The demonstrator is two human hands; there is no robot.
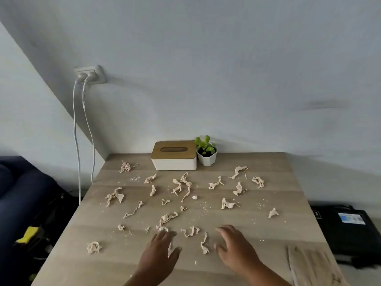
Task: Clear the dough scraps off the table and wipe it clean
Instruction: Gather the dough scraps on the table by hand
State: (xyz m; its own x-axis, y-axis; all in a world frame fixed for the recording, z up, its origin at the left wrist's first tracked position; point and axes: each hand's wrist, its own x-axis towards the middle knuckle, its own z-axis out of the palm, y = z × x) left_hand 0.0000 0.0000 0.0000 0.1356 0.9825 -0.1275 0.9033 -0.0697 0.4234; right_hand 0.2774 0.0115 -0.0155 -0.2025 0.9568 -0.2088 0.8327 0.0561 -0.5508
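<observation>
Back edge: blocked by tissue box (174, 155) and potted plant (206, 152).
Counter (288, 230) middle: strewn with dough scraps (185, 185).
Near right corner: occupied by cloth (309, 263).

My left hand (159, 249) and right hand (234, 244) reach forward side by side, palms down, a gap between them. On each, my fingers are loosely spread and slightly bent, thumbs turned inward; both forearms enter from the lower edge.

Head camera, one wide view.
It looks forward and down from close above the table (237, 263) toward the wall (226, 69).
</observation>
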